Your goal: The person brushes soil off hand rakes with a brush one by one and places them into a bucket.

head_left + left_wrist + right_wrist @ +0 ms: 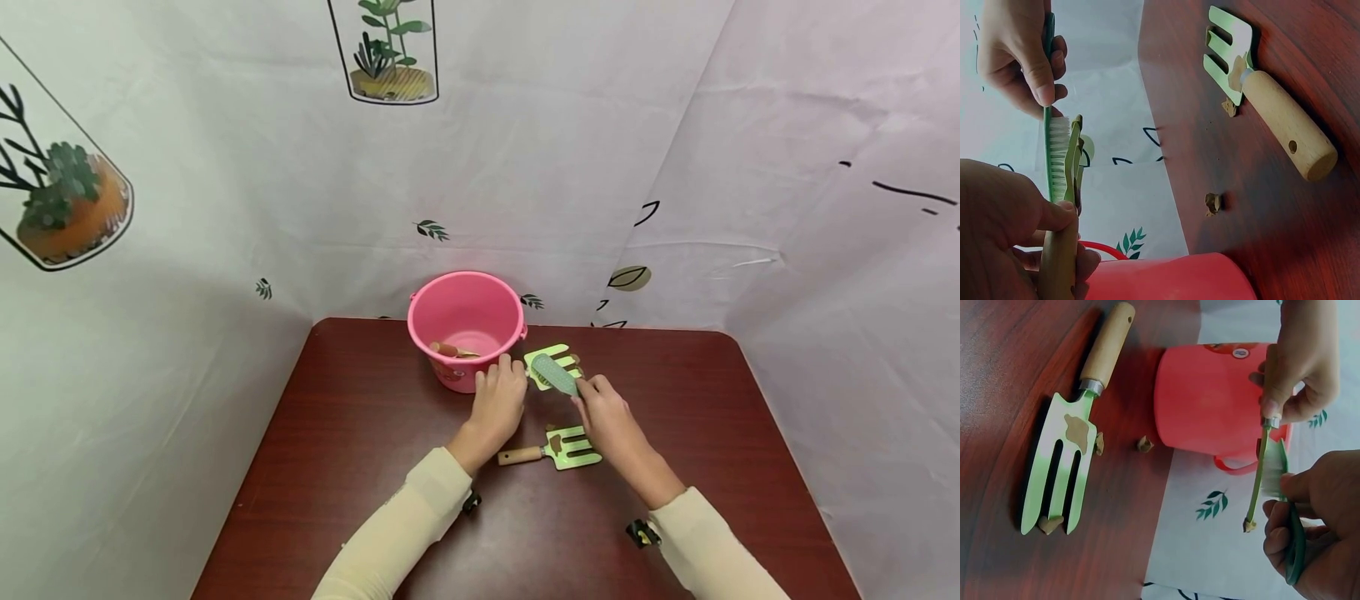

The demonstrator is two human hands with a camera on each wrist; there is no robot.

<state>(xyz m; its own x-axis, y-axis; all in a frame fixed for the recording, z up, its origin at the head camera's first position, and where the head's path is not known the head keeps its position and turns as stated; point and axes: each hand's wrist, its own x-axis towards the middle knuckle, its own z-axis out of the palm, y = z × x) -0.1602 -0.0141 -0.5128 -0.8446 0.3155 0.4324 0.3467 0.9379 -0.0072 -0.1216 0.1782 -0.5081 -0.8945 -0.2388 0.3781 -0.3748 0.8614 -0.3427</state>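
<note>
My left hand (498, 404) grips the wooden handle (1058, 256) of a light green hand fork (556, 350), raised beside the bucket. In my right hand (609, 421) is a green scrub brush (555, 377), held by its handle. Its white bristles (1059, 150) touch the fork's metal head in the left wrist view. Brown dirt clings to the fork's tines (1249, 525). A second green hand fork (573, 448) lies on the table below the hands, with brown patches on its head and a wooden handle (1285, 125).
A pink bucket (453, 381) stands at the table's back edge, left of the brush. Inside it lies a wooden-handled tool (450, 349). Brown crumbs (1212, 203) are on the dark red table (337, 467). White printed cloth (540, 167) hangs around the back and sides.
</note>
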